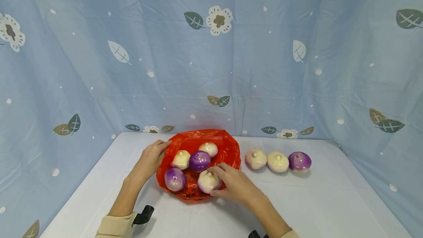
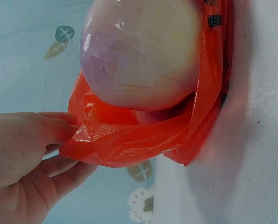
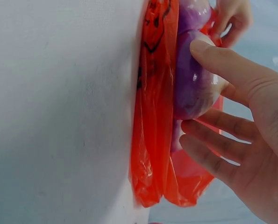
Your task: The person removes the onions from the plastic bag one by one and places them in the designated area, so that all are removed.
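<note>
A red plastic bag [image 1: 231, 153] lies spread open on the table with several purple-and-white onions inside. My left hand [image 1: 150, 160] is at the bag's left side; in the left wrist view its fingers and thumb pinch the plastic rim [image 2: 106, 135]. At the front right of the bag, my right hand [image 1: 236, 186] holds a pale onion with a purple base [image 1: 207, 183], thumb on one side and fingers on the other. Close beside it in the bag are a purple onion [image 1: 199, 161] and another purple one [image 1: 175, 179]. Two pale onions, one a cream onion [image 1: 181, 159], sit farther back.
Right of the bag, three onions stand in a row on the white tablecloth [image 1: 317, 201]: a pinkish one [image 1: 256, 158], a cream one [image 1: 278, 162] and a purple one [image 1: 299, 161]. A blue patterned curtain [image 1: 264, 65] closes off the back and sides.
</note>
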{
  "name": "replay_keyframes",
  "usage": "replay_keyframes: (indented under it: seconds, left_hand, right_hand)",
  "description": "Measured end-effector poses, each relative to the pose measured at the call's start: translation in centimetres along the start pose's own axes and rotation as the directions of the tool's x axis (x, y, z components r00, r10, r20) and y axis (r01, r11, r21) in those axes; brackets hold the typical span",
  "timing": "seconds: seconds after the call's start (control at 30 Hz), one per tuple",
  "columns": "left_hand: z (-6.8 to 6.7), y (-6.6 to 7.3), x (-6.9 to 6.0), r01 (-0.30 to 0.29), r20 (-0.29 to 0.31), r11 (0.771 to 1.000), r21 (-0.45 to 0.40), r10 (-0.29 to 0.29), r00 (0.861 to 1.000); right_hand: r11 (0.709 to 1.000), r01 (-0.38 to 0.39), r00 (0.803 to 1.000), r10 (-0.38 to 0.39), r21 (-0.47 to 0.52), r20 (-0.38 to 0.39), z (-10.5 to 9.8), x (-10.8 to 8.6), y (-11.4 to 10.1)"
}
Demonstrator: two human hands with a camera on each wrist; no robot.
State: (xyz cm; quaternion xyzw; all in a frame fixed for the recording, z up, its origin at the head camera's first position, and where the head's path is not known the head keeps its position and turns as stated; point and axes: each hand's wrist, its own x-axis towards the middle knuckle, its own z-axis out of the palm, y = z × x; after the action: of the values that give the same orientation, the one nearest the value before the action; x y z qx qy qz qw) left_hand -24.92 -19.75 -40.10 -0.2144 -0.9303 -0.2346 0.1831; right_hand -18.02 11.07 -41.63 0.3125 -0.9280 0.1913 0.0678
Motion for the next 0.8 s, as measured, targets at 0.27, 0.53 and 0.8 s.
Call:
replay_keyframes:
  seconds: [0.27, 0.53, 0.8]
  left_hand:
    - [-0.1, 0.1, -0.1, -0.01, -0.013, 1.0, 0.005, 0.01, 1.0]
    - [-0.1, 0.1, 0.0, -0.013, -0.006, 1.0, 0.01, 0.013, 1.0]
    - [-0.1, 0.2, 0.0, -0.013, -0.005, 1.0, 0.014, 0.013, 1.0]
  right_hand:
    - [0.998, -0.047, 0.998, 0.046, 0.045, 0.038, -0.3, -0.4, 0.6]
    - [0.996, -0.067, 0.998, 0.066, 0.056, 0.018, -0.9, -0.9, 1.3]
    - [0.996, -0.074, 0.997, 0.076, 0.057, -0.028, -1.5, -1.4, 1.9]
